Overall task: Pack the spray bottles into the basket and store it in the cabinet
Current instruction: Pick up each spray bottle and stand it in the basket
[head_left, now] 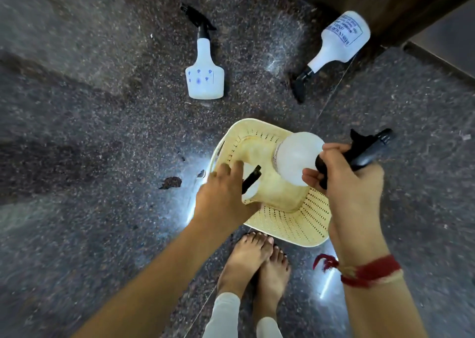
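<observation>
Right hand [344, 173] grips round bottle [298, 157] by black neck over basket [295, 217]; left hand [223, 196] wraps another btl [250, 186] inside; light, smooth plastic, prob slippery

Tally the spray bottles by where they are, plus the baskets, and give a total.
Spray bottles lying on the floor: 2, one with blue dots and one with a printed label
Spray bottles in hands over the basket: 2, left hand's and right hand's
Baskets: 1
Total: 5
</observation>
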`<state>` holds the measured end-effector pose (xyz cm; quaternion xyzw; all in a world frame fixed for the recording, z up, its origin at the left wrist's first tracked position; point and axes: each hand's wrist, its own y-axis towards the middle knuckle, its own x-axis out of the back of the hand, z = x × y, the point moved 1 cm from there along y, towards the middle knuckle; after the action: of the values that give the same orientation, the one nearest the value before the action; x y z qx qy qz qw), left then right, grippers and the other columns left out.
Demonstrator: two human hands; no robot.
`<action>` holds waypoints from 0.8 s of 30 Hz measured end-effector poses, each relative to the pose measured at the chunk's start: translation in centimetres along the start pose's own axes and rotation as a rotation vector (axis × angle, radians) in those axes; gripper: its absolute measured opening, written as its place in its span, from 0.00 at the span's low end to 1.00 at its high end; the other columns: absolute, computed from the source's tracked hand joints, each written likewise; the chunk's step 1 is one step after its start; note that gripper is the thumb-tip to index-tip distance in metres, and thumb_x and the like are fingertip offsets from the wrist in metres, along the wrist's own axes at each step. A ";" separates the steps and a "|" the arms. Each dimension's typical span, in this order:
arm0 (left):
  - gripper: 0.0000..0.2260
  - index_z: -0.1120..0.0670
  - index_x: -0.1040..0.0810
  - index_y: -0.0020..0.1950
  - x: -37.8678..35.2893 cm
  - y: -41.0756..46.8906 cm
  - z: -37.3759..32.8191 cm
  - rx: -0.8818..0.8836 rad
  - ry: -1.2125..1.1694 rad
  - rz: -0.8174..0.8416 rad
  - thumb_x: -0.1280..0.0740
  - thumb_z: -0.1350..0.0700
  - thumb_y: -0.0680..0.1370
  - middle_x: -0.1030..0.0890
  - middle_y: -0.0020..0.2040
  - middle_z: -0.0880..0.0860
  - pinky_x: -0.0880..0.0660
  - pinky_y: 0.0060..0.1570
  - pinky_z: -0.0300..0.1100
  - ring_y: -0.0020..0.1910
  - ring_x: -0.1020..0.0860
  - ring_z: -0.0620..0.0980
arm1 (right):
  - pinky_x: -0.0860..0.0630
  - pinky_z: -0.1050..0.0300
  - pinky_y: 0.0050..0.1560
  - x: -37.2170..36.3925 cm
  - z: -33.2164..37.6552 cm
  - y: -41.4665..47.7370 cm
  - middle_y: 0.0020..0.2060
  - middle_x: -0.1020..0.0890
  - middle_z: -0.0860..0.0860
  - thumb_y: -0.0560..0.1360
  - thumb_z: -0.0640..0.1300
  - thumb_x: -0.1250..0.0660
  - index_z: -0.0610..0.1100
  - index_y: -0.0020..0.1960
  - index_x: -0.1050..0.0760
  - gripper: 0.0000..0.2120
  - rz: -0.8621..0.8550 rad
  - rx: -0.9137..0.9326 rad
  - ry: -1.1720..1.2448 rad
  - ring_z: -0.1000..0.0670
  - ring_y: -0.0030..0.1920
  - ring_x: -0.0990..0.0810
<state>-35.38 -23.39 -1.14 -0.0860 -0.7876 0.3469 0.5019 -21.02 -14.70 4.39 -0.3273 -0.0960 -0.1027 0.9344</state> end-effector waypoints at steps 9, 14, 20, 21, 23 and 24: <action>0.08 0.53 0.31 0.57 -2.5 0.6 0.0 -0.088 0.097 -0.082 0.42 0.51 0.81 0.26 0.44 0.54 0.30 0.29 0.43 0.37 0.22 0.57 | 0.24 0.58 0.39 -5.5 -5.6 2.5 0.31 0.24 0.51 0.74 0.35 0.37 0.44 0.39 0.27 0.07 0.053 -0.211 0.080 0.58 0.25 0.25; 0.08 0.53 0.31 0.56 -2.7 0.3 0.6 -0.090 0.121 -0.089 0.42 0.51 0.81 0.28 0.42 0.53 0.30 0.28 0.44 0.38 0.22 0.57 | 0.24 0.58 0.36 -8.2 -6.3 3.0 0.28 0.25 0.51 0.74 0.37 0.38 0.43 0.41 0.28 0.04 0.054 -0.234 0.081 0.53 0.27 0.26; 0.08 0.52 0.31 0.55 -2.8 0.4 1.3 -0.096 0.107 -0.100 0.42 0.49 0.80 0.34 0.39 0.50 0.34 0.28 0.43 0.35 0.25 0.55 | 0.22 0.43 0.52 -9.3 -7.2 2.8 0.54 0.23 0.37 0.71 0.44 0.36 0.44 0.46 0.26 0.06 0.096 -0.149 -0.126 0.39 0.44 0.20; 0.08 0.52 0.30 0.54 -2.8 0.5 1.5 -0.095 0.105 -0.103 0.42 0.49 0.80 0.34 0.38 0.50 0.34 0.27 0.43 0.35 0.25 0.55 | 0.23 0.41 0.53 -9.2 -7.5 2.7 0.56 0.24 0.37 0.71 0.44 0.35 0.42 0.50 0.26 0.09 0.104 -0.136 -0.164 0.38 0.46 0.20; 0.08 0.52 0.30 0.52 -2.7 0.7 1.8 -0.086 0.100 -0.123 0.41 0.49 0.79 0.33 0.38 0.50 0.37 0.27 0.41 0.33 0.28 0.54 | 0.23 0.41 0.53 -9.2 -7.5 2.4 0.56 0.28 0.41 0.73 0.45 0.34 0.40 0.54 0.28 0.13 0.106 -0.087 -0.220 0.37 0.47 0.20; 0.08 0.53 0.29 0.51 -2.7 0.9 1.9 -0.083 0.094 -0.135 0.41 0.49 0.79 0.33 0.37 0.50 0.38 0.26 0.40 0.31 0.30 0.54 | 0.23 0.41 0.53 -9.3 -7.5 2.2 0.55 0.30 0.44 0.73 0.45 0.34 0.40 0.56 0.29 0.14 0.109 -0.071 -0.239 0.38 0.48 0.20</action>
<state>-35.86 -24.91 -4.15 -0.0695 -0.7810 0.2747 0.5566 -28.52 -16.58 -4.95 -0.3746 -0.1853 -0.0155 0.9083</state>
